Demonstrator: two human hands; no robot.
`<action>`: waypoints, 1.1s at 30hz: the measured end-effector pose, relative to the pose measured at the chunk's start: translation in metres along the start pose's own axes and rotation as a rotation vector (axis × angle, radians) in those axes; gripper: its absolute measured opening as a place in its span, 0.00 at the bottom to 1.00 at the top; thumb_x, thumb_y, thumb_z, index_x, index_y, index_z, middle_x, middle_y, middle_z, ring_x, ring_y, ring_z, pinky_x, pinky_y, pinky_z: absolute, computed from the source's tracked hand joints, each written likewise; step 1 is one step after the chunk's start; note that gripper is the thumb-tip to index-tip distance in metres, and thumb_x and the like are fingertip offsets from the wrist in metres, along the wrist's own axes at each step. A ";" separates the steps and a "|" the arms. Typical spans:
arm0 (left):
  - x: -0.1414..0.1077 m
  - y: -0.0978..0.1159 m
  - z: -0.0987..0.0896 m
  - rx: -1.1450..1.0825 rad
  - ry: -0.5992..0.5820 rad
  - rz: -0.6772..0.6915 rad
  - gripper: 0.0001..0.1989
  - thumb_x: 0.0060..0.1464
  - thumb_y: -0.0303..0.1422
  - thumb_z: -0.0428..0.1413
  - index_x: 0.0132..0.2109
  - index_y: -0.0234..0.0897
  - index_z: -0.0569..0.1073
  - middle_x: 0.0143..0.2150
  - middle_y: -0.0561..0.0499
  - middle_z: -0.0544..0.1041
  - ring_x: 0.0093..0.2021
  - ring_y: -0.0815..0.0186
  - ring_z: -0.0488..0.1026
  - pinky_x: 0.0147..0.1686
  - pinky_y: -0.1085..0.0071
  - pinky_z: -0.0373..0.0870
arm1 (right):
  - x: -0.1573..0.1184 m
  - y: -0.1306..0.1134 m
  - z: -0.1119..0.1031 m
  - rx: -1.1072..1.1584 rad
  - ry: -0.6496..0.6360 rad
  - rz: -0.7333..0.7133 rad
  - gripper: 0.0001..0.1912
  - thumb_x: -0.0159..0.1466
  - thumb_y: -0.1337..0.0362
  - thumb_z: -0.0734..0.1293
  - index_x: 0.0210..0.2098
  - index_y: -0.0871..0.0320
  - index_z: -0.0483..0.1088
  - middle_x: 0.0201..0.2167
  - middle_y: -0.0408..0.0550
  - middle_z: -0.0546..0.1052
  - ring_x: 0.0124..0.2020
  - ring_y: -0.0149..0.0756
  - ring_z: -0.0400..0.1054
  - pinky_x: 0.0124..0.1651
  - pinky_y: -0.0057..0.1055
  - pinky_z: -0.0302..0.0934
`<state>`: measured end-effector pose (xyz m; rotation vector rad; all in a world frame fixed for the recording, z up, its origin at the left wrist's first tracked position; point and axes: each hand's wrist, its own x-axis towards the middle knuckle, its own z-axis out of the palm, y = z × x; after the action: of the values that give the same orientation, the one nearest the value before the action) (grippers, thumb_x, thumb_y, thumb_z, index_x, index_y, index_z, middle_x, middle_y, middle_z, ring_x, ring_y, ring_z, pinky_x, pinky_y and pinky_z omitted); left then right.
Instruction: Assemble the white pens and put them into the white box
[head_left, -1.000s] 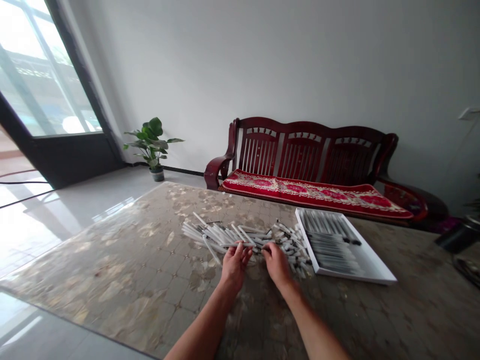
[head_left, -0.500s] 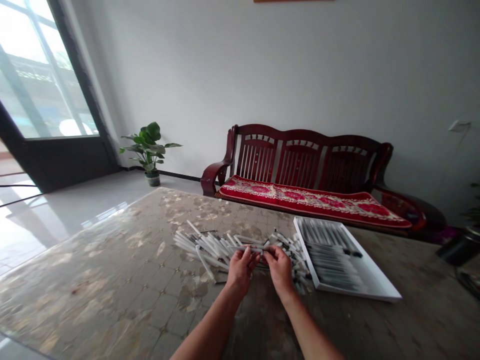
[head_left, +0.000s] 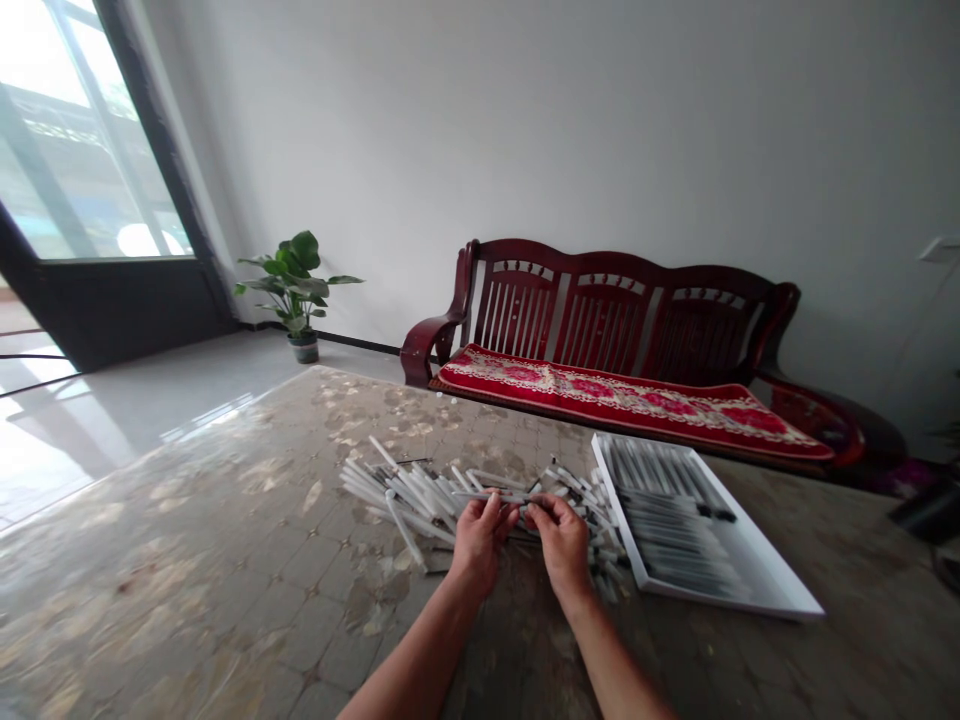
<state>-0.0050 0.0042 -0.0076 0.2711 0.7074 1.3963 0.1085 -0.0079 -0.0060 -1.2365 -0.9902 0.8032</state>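
My left hand (head_left: 480,538) is closed around a slim pale pen (head_left: 513,498), held roughly level above the table. At the pen's dark right end, the fingers of my right hand (head_left: 561,540) pinch it. Behind and left of the hands lies a loose heap of white pen barrels (head_left: 409,492). Small white and dark pen parts (head_left: 600,515) are scattered just beyond my right hand. To the right, a shallow white box (head_left: 776,560) holds two rows of pens (head_left: 671,540) with dark ends. My fingers partly cover the pen.
A patterned cloth (head_left: 247,560) covers the table. Behind it stands a dark red wooden bench (head_left: 600,300) with a red floral mat (head_left: 630,398). A potted plant (head_left: 304,348) is on the floor by the glass door (head_left: 97,180).
The view has shifted slightly, so the box sits a little farther right. Both hands keep their hold on the pen with hardly any movement.
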 end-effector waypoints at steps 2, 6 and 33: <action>-0.001 0.000 0.000 0.022 -0.005 0.004 0.14 0.44 0.32 0.69 0.34 0.35 0.71 0.29 0.52 0.78 0.30 0.68 0.79 0.32 0.74 0.77 | 0.000 0.002 -0.001 -0.032 0.017 -0.026 0.14 0.52 0.53 0.71 0.31 0.56 0.76 0.27 0.46 0.81 0.29 0.40 0.75 0.34 0.36 0.72; -0.002 -0.001 -0.002 0.057 -0.021 0.015 0.16 0.42 0.34 0.70 0.35 0.35 0.72 0.28 0.52 0.78 0.30 0.66 0.79 0.32 0.73 0.76 | 0.000 0.005 -0.002 -0.049 0.026 -0.029 0.15 0.52 0.51 0.71 0.32 0.56 0.77 0.27 0.47 0.81 0.28 0.41 0.75 0.33 0.36 0.72; -0.007 -0.004 0.008 0.162 -0.075 0.060 0.23 0.31 0.42 0.72 0.33 0.34 0.75 0.26 0.53 0.79 0.28 0.66 0.77 0.32 0.71 0.75 | -0.003 -0.002 -0.015 -0.534 -0.089 -0.307 0.19 0.67 0.49 0.56 0.28 0.54 0.65 0.24 0.43 0.73 0.28 0.35 0.67 0.32 0.27 0.58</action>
<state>0.0025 -0.0018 -0.0015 0.4737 0.7562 1.3803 0.1206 -0.0169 -0.0047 -1.4539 -1.4878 0.3610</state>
